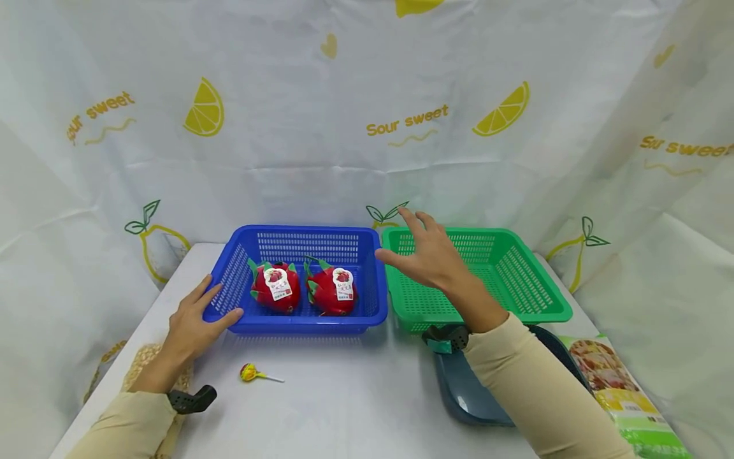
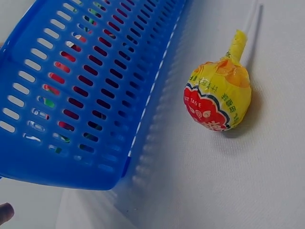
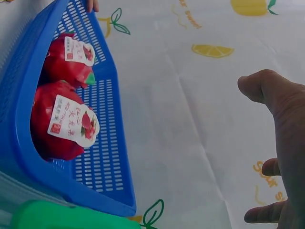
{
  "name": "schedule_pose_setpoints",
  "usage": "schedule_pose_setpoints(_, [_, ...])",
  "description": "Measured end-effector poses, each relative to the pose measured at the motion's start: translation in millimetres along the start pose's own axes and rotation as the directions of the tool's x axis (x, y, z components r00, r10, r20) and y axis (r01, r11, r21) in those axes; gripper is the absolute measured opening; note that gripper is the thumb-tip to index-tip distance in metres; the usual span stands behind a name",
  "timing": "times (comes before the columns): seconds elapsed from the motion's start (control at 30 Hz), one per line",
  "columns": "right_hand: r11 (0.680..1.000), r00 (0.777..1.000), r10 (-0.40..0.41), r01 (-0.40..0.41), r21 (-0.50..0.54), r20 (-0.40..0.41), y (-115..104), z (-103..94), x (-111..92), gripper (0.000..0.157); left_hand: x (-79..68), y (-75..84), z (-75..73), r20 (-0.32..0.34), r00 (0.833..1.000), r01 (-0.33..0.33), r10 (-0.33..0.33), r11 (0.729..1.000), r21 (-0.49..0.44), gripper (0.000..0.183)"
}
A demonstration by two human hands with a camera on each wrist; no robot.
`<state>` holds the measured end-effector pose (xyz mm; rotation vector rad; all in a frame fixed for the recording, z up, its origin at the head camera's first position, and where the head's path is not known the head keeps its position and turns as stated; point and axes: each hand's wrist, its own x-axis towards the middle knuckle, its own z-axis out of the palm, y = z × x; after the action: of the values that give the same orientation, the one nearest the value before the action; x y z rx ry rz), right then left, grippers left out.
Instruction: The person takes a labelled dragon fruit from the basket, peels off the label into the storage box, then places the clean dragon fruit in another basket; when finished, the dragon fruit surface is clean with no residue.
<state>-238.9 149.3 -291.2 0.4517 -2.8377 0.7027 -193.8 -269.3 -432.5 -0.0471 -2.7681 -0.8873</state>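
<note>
A blue basket [image 1: 298,324] holds two red dragon fruits [image 1: 276,288] with green tips and white labels. My left hand [image 1: 192,322] is at the basket's left front corner, fingers extended and spread along its outer edge. In the right wrist view, fingertips [image 3: 93,5] touch that far end of the basket. My right hand [image 1: 427,255] is raised with fingers spread, over the left part of a green basket [image 1: 482,317], holding nothing. A lollipop [image 2: 219,95] in a yellow and red wrapper lies on the table in front of the blue basket.
A dark blue-grey tray [image 1: 476,395] lies partly under my right forearm. At the right edge is a green and yellow printed food packet [image 1: 625,395]. Beige grainy material [image 1: 143,363] shows beneath my left forearm. A white printed curtain [image 1: 298,115] hangs behind the baskets.
</note>
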Motion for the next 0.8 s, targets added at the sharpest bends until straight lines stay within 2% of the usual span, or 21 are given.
schedule_pose_setpoints(0.23, [0.993, 0.998, 0.007, -0.015, 0.114, 0.066, -22, 29.8, 19, 0.096, -0.2, -0.4, 1.7, -0.007, 1.000, 0.010, -0.010, 1.000, -0.007, 0.085])
schedule_pose_setpoints(0.53, [0.981, 0.989, 0.003, -0.031, 0.194, 0.147, -41, 70.0, 33, 0.103, -1.4, -0.1, 2.0, -0.011, 1.000, 0.001, -0.001, 1.000, -0.008, 0.085])
schedule_pose_setpoints(0.67, [0.965, 0.981, 0.055, -0.099, 0.241, 0.185, -43, 87.3, 38, 0.106, -1.9, -0.2, 1.3, -0.010, 1.000, -0.004, 0.004, 1.000, -0.017, 0.084])
schedule_pose_setpoints(0.8, [0.948, 0.963, 0.127, -0.188, 0.256, 0.236, -42, 103.3, 42, 0.107, -2.7, 0.4, 1.8, -0.012, 1.000, -0.001, 0.001, 1.000, -0.016, 0.084])
